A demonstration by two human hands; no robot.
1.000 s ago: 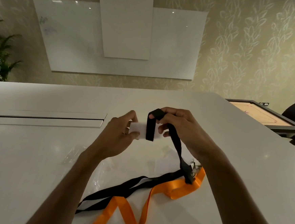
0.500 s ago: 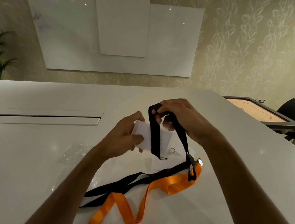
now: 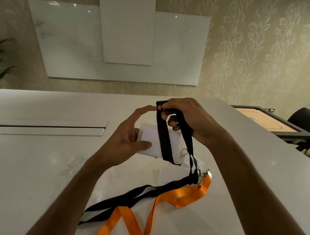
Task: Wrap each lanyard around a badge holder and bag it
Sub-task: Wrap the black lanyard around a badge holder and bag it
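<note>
My left hand (image 3: 125, 139) holds a white badge holder (image 3: 149, 142) by its left edge, above the table. A black lanyard (image 3: 162, 138) runs across the front of the holder. My right hand (image 3: 185, 118) pinches the top of that lanyard loop above the holder. The rest of the black strap hangs down to the table and trails toward the lower left. An orange lanyard (image 3: 185, 194) lies on the table beside it, its metal clips (image 3: 203, 175) near the black one's.
Clear plastic bags (image 3: 76, 165) lie on the white table (image 3: 26, 163) under and left of my left forearm. A long cable slot (image 3: 44, 125) crosses the table at left. A carrom board (image 3: 267, 121) and dark chairs stand at right.
Both hands have lifted slightly and the badge holder has tilted to show more of its face. My right hand has drawn the black strap up over the holder's top.
</note>
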